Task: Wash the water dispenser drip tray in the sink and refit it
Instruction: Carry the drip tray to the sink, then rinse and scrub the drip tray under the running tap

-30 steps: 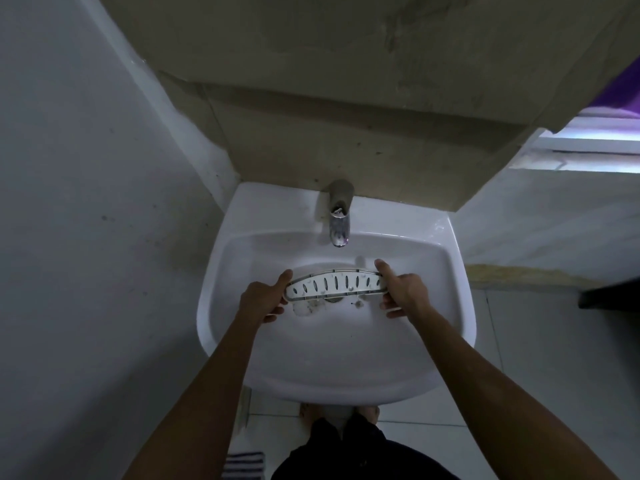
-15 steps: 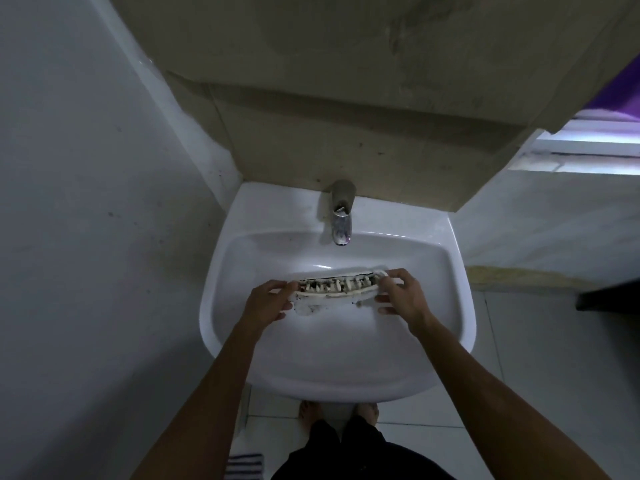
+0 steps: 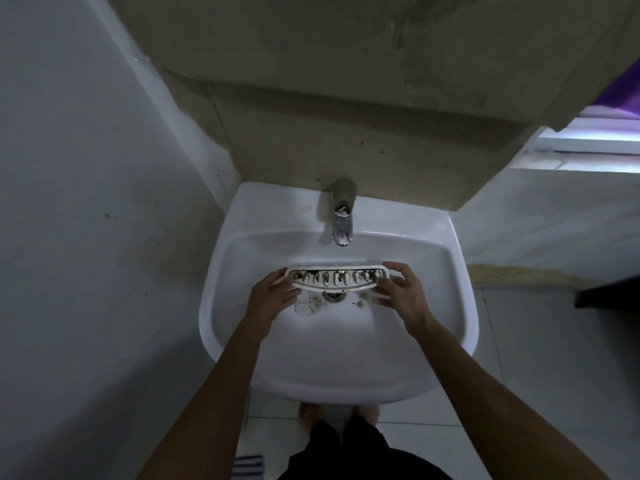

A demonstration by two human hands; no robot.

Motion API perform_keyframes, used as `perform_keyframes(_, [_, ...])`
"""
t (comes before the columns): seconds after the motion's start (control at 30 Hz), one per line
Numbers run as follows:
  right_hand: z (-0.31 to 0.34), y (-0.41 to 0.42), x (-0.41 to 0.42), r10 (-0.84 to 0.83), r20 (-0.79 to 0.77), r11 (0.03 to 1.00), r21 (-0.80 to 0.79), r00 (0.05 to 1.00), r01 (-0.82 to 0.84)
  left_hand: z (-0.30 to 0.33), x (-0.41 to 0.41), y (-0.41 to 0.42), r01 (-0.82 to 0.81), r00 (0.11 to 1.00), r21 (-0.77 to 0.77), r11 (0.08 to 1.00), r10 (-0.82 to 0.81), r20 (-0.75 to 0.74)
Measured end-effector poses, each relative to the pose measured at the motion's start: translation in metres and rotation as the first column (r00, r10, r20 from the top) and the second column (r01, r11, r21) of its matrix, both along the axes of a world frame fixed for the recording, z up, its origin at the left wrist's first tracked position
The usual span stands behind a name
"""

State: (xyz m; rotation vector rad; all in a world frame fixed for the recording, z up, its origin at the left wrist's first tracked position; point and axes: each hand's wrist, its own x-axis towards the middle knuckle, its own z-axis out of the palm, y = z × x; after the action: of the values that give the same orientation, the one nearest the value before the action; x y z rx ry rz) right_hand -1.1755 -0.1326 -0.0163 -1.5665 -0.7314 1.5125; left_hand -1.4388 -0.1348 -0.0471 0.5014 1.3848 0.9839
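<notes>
Drip tray (image 3: 336,279) held over the middle of the white sink (image 3: 446,327), just above the drain (image 3: 334,295) and near of the tap (image 3: 342,216). Its slotted face now tips toward the camera, dark grime showing in the slots; a second ago the grille lay flatter and cleaner-looking, thumbs on top.

Left hand (image 3: 272,295) grips the tray's left end, fingers curled along the near edge. One second back its thumb stuck up over the far rim; now the thumb is tucked out of sight.

Right hand (image 3: 401,291) pinches the right end: fingers curled over the far corner, thumb under the near edge. Earlier this hand sat lower with the thumb pointing up.

New since the earlier frames: dark specks and a blotch of debris (image 3: 310,304) on the basin left of the drain, and a small clump just right of it. Half a second ago only a faint patch showed there.

No water visible from the tap. Bare feet (image 3: 308,412) on the tiled floor beneath the sink, near edge of view.
</notes>
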Motion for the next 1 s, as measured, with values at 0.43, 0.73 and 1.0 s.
perform_keyframes(0.43, [0.002, 0.016, -0.015, -0.040, 0.621, 0.951, 0.264, 0.783, -0.161, -0.024, 0.012, 0.008, -0.046, 0.998, -0.074, 0.996, 0.043, -0.039])
perform_keyframes(0.73, [0.065, 0.061, -0.055, -0.020, 0.630, 0.758, 0.516, 0.776, -0.399, -0.020, 0.014, 0.017, -0.034, 0.998, -0.068, 0.997, 0.030, -0.058])
perform_keyframes(1.0, [0.065, 0.074, -0.049, -0.087, 0.701, 0.677, 0.563, 0.708, -0.474, -0.015, 0.012, 0.022, -0.034, 0.999, -0.042, 0.999, 0.032, -0.041])
